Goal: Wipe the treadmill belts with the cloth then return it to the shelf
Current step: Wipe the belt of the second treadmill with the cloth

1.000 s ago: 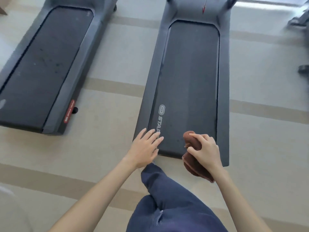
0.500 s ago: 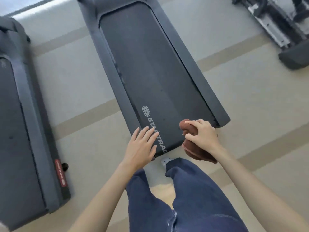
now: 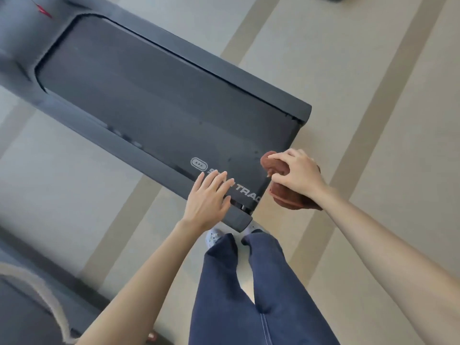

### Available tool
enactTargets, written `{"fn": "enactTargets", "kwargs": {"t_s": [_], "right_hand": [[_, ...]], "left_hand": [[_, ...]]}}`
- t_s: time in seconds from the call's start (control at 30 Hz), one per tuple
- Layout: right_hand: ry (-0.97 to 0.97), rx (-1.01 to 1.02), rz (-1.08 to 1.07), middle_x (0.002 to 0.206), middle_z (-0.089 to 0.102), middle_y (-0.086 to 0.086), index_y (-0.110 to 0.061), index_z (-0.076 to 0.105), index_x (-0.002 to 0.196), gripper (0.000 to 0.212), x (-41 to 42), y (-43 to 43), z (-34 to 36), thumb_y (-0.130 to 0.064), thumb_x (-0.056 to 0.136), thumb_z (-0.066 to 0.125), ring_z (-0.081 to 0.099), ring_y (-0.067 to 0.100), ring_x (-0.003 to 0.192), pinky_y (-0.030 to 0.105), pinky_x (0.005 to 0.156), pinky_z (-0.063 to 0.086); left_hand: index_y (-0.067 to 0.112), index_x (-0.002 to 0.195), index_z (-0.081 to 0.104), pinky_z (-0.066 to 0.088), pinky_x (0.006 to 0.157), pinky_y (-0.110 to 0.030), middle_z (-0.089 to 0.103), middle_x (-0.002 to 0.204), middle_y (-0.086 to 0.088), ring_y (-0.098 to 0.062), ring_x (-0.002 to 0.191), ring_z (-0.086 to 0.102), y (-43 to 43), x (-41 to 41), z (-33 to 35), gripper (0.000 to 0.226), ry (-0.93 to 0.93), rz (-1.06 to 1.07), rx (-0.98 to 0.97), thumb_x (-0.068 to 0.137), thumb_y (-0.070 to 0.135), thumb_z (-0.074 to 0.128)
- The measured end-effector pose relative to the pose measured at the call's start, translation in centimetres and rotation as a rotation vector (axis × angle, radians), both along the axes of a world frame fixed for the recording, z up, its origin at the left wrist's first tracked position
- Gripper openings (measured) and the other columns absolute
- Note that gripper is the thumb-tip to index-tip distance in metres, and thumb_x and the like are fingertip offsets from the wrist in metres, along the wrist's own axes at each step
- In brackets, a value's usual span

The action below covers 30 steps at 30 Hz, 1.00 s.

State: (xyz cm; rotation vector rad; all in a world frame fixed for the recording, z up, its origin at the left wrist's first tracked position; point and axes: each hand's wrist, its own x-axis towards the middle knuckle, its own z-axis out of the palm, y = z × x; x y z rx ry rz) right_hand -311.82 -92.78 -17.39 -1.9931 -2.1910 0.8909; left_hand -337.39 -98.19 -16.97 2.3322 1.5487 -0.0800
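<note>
The brown cloth [image 3: 286,192] is bunched into a thick wad at the near end of the treadmill belt [image 3: 154,103], on the right-hand corner of that end. Part of the wad lies on the dark belt surface and the rest droops past the end of the deck over the floor [image 3: 373,95]. The right hand [image 3: 296,171] is closed over the top of the cloth, fingers curled down into the folds and the thumb tucked along the side nearest the belt.

The left hand [image 3: 207,200] is open, palm down and fingers stretched out together, lying flat on the near end of the same belt, just left of the cloth. Its fingertips cover the start of the white lettering printed there (only the letters "TRAC" and a small oval logo can be read).

The treadmill [image 3: 278,95] runs away diagonally toward the upper left, its grey side rails framing the belt. Below the hands are the person's legs in dark blue trousers [image 3: 249,295], with light shoes [image 3: 214,237] standing right at the end of the deck. The floor is pale beige with darker tan stripes. At the lower left edge a second treadmill [image 3: 22,314] shows in part, blurred.
</note>
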Motion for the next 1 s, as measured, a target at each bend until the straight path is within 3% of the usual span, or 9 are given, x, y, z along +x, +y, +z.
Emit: {"fn": "enactTargets", "kwargs": {"t_s": [0.2, 0.43, 0.57, 0.7, 0.83, 1.0], "right_hand": [[0.045, -0.048, -0.061, 0.117, 0.056, -0.003, -0.035, 0.059, 0.121, 0.042, -0.5, 2.4, -10.1, -0.039, 0.079, 0.063, 0.046, 0.022, 0.112, 0.043, 0.094, 0.038], [0.025, 0.014, -0.151, 0.116, 0.054, -0.002, -0.032, 0.058, 0.122, 0.043, -0.9, 5.5, -32.3, -0.038, 0.079, 0.06, 0.045, 0.023, 0.109, 0.046, 0.092, 0.041], [-0.048, 0.094, -0.131, 0.12, 0.053, -0.004, -0.031, 0.057, 0.124, 0.043, -1.1, 6.0, -44.6, -0.038, 0.082, 0.058, 0.044, 0.022, 0.11, 0.042, 0.087, 0.038], [-0.258, 0.234, -0.082, 0.129, 0.053, -0.001, -0.033, 0.052, 0.13, 0.047, -2.5, 3.9, -54.2, -0.043, 0.084, 0.055, 0.047, 0.025, 0.115, 0.044, 0.089, 0.037], [-0.204, 0.608, -0.151, 0.118, 0.059, -0.002, -0.035, 0.057, 0.12, 0.043, -2.0, 4.5, -59.5, -0.053, 0.081, 0.053, 0.05, 0.023, 0.106, 0.04, 0.084, 0.039], [-0.206, 0.706, -0.255, 0.106, 0.059, -0.006, -0.037, 0.062, 0.108, 0.037, 0.3, 14.3, -59.7, -0.053, 0.076, 0.056, 0.051, 0.024, 0.098, 0.037, 0.078, 0.034]], "left_hand": [[0.018, 0.132, 0.05, 0.017, 0.114, -0.045, 0.047, 0.14, -0.004, -0.026, 0.134, 0.035, 3.0, -0.5, -10.0, 0.041, 0.008, 0.132, 0.018, 0.091, 0.025, 0.049], [0.021, 0.141, 0.038, 0.009, 0.117, -0.042, 0.033, 0.15, 0.0, -0.023, 0.141, 0.022, 7.1, 1.9, -32.3, 0.047, 0.072, 0.026, -0.044, 0.096, 0.031, 0.037], [0.019, 0.139, 0.043, 0.015, 0.116, -0.044, 0.036, 0.149, -0.004, -0.025, 0.139, 0.027, 8.4, 2.8, -44.2, 0.047, 0.043, -0.096, -0.013, 0.093, 0.029, 0.045], [0.028, 0.14, 0.04, 0.012, 0.116, -0.044, 0.03, 0.152, 0.0, -0.023, 0.142, 0.021, 9.3, 1.9, -53.4, 0.047, -0.012, -0.043, 0.003, 0.094, 0.033, 0.045], [0.033, 0.144, 0.032, 0.01, 0.116, -0.047, 0.021, 0.155, 0.004, -0.019, 0.144, 0.012, 8.6, 1.2, -58.7, 0.05, -0.091, -0.017, 0.099, 0.094, 0.037, 0.034], [0.033, 0.142, 0.035, 0.013, 0.115, -0.047, 0.025, 0.154, 0.005, -0.018, 0.144, 0.015, 8.4, 1.1, -60.6, 0.051, -0.154, -0.01, 0.24, 0.091, 0.035, 0.037]]}}
